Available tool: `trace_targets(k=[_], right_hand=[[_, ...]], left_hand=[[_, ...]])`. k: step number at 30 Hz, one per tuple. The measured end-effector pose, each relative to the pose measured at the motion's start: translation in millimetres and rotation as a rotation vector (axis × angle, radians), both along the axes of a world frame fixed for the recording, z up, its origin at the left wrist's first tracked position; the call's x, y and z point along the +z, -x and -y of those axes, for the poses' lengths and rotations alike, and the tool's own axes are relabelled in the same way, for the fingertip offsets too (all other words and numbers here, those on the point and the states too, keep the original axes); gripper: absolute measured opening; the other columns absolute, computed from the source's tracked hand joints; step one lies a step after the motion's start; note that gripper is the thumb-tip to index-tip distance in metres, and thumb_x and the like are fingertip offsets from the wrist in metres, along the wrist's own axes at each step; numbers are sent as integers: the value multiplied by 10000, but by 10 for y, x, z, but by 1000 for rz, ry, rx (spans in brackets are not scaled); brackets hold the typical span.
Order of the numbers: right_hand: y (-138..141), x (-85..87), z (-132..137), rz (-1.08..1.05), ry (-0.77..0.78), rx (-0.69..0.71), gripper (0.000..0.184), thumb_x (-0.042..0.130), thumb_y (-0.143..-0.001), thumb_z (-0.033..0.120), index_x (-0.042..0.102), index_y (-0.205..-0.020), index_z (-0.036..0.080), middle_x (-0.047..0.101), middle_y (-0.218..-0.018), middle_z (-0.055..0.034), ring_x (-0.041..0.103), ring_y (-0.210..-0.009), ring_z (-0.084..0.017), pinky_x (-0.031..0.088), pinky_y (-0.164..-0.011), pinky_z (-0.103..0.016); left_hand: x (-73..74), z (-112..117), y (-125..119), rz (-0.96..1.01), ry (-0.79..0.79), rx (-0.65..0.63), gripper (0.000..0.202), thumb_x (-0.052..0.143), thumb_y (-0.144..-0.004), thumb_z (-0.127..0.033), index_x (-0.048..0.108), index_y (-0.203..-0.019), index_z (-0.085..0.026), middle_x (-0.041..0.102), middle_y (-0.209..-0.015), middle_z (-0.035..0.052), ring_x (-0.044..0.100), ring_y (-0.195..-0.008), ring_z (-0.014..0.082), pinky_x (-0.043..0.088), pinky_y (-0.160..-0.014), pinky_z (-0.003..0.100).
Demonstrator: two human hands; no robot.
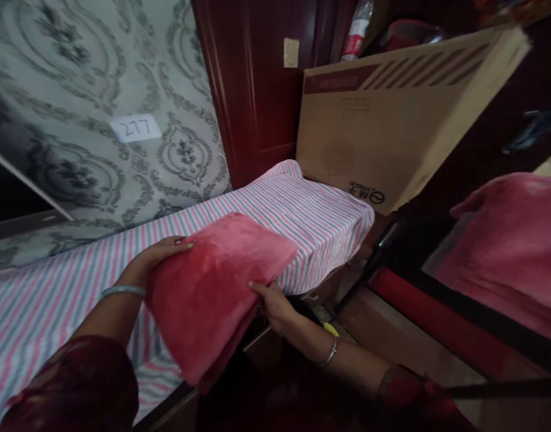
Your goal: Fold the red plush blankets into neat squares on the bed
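Note:
A folded pink plush cloth (221,270) lies partly on a striped sheet (302,207), its near corner hanging past the edge. My left hand (160,252) grips its far left side, thumb on top and the other fingers along the edge. At the right side, my right hand (273,303) pinches the cloth's edge, thumb above and fingers hidden underneath. The cloth looks layered along its lower right edge.
A large cardboard box (383,126) leans at the back right, with a plastic bottle (357,33) behind it. More pink plush fabric (518,252) lies at the right. A paper marked 277 (138,128) is on the patterned wall. A dark pole (367,270) slants near the floor.

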State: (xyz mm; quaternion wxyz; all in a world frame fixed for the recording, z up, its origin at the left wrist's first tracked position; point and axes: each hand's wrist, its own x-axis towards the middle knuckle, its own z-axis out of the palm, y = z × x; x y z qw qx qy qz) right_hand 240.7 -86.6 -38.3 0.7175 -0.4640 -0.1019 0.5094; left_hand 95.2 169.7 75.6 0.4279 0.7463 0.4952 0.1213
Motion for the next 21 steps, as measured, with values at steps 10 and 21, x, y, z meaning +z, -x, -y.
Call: trace_targets(k=[10,21], right_hand=[[-679,681,-112,310,-134,104,455,808,-545,319,688,-967,202,771,-944,-61,701,-879,-266,565,-829,-388],[-1300,1516,-918,583,-186,384,223,725,-561,218,694,-777,176,720,-706,-25,667,-748,-214,570,-748,-326]], left_hand=[[-18,156,278,333,198,-8,686,946,-480,-567,766,-1030,-198,802,-990,85,748,-847,254,604,-736,318],[323,700,716,629,-104,310,689,912,-594,-484,694,-1207,-257,785,-1018,37,735,-890,209,600,-699,246]])
